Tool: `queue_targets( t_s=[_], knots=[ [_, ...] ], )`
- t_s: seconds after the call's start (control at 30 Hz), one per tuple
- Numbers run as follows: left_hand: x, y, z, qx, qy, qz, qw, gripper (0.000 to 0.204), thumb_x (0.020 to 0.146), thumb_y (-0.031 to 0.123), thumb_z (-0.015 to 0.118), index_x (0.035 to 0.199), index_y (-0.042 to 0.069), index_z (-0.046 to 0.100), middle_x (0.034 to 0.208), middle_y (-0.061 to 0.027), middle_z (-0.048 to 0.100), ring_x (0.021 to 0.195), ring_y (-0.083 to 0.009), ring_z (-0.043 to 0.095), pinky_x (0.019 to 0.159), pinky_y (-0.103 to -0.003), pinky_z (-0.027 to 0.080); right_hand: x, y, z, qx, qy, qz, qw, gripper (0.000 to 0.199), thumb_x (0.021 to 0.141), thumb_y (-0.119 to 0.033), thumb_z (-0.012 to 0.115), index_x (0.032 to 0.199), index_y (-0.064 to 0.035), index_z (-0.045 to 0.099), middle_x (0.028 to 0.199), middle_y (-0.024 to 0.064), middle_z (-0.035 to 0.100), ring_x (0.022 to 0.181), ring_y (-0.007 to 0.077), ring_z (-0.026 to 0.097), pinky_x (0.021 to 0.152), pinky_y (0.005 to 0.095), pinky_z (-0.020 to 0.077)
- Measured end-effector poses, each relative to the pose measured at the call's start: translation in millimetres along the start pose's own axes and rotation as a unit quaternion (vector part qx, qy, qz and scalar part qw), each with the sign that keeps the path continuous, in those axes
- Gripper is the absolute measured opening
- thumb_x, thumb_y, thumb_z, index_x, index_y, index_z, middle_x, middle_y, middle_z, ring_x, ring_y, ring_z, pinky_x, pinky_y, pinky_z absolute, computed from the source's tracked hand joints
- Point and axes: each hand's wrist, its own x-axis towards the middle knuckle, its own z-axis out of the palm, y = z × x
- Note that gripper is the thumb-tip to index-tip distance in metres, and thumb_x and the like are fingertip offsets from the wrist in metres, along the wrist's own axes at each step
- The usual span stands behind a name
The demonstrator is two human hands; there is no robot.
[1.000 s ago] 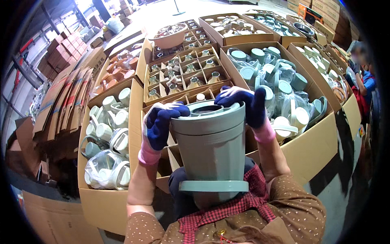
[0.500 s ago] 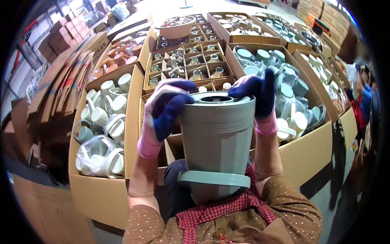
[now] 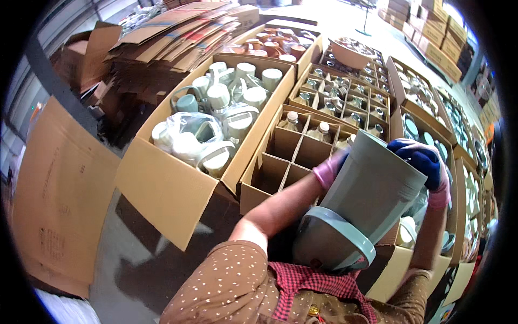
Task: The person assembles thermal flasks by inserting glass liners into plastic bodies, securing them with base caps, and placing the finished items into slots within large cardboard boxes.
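Observation:
A large grey-green thermos jug (image 3: 375,186) with a pale curved handle (image 3: 350,237) leans in front of my body, its upper end tipped to the right. My right hand (image 3: 423,162), in a blue and pink glove, is closed with bent fingers over its upper rim. At the jug's upper left side, my left hand (image 3: 339,161) holds on from behind; its fingers are hidden by the jug, and only the pink cuff and a bit of blue show. The jug's mouth faces away from view. Just beyond is a divided carton (image 3: 259,189) with several silvery capped flask liners (image 3: 322,132) in its cells.
An open carton (image 3: 162,202) of pale green jugs stands left, its flap hanging outward. Flattened cardboard (image 3: 178,27) is stacked behind it. A pink basin (image 3: 350,53) rests on farther liner cartons. More cartons of jug parts line the right. A cardboard sheet (image 3: 59,200) leans at far left.
The view has swung left. The jug has gone from upright to tilted, its top now leaning right. My left hand has slid from the rim to behind the jug's side; my right stays at the rim.

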Motion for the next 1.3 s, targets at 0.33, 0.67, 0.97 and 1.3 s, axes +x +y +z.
queue_targets(
  t_s=[0.33,0.67,0.97,1.3],
  knots=[
    [-41,-98,26,-0.038,-0.153,-0.085,0.984,0.033,0.100,0.021,0.061,0.126,0.001,0.064,0.114,-0.0081,0.072,0.103,-0.0177,0.068,0.092,-0.033,0.055,-3,-160,41,-0.228,-0.122,0.032,0.965,0.025,0.076,-0.002,0.076,0.100,-0.0010,0.069,0.088,0.0096,0.069,0.090,0.0199,0.065,0.081,0.0296,0.0513],
    [-76,-29,50,-0.182,-0.161,-0.207,0.947,0.032,0.097,0.010,0.063,0.128,0.001,0.064,0.118,-0.0096,0.070,0.104,-0.0146,0.069,0.086,-0.029,0.058,-58,-198,89,-0.493,0.030,0.171,0.853,0.018,0.089,-0.004,0.060,0.104,-0.0028,0.069,0.092,0.0156,0.070,0.088,0.0309,0.067,0.084,0.0362,0.0509],
    [-74,2,90,-0.217,-0.167,-0.200,0.941,0.031,0.103,0.016,0.057,0.131,0.003,0.062,0.118,-0.0076,0.070,0.102,-0.0137,0.068,0.089,-0.030,0.056,-56,-210,66,-0.388,-0.143,0.022,0.910,0.053,0.065,-0.002,0.074,0.116,-0.0161,0.075,0.110,0.0108,0.068,0.106,0.0299,0.063,0.093,0.0413,0.0482],
    [-44,-59,40,-0.140,-0.107,-0.261,0.949,0.032,0.103,0.019,0.057,0.131,0.003,0.062,0.117,-0.0069,0.070,0.101,-0.0129,0.069,0.088,-0.029,0.057,-21,-181,44,-0.449,-0.192,0.101,0.867,0.038,0.066,-0.006,0.074,0.103,-0.0089,0.075,0.083,0.0062,0.070,0.085,0.0255,0.067,0.086,0.0390,0.0479]
  ],
)
